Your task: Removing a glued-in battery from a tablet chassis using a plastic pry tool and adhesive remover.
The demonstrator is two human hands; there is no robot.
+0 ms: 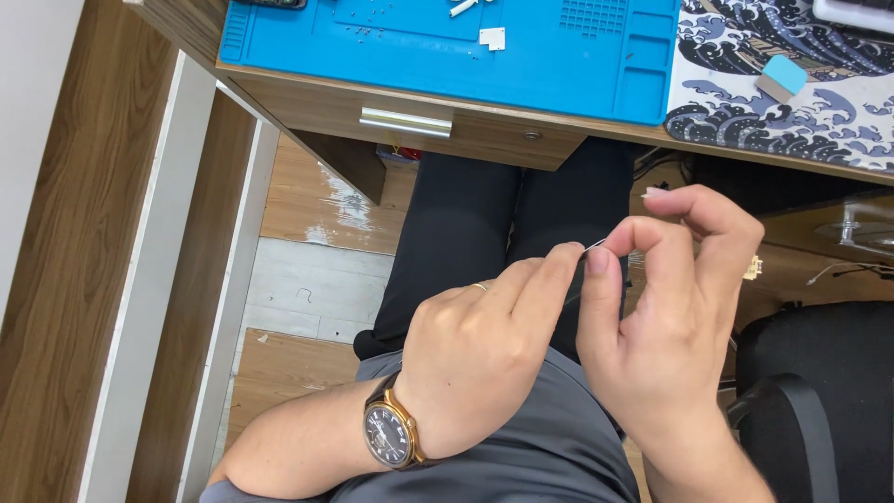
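A wooden desk (pixel 307 93) runs across the top, with a drawer under its edge that carries a silver handle (pixel 405 122) and a small round lock (pixel 532 135). On the desk lies a blue work mat (pixel 559 56) with moulded compartments; a small white square part (pixel 492 38) and a scatter of tiny screws (pixel 358 30) rest on it. Just beside the mat, to the right, lies a desk pad with a dark wave pattern (pixel 819 112), and a small blue and grey block (pixel 780 77) sits on it. Below, the floor (pixel 307 289) shows wood planks and a pale patch. A black chair armrest (pixel 792 419) stands at the lower right.
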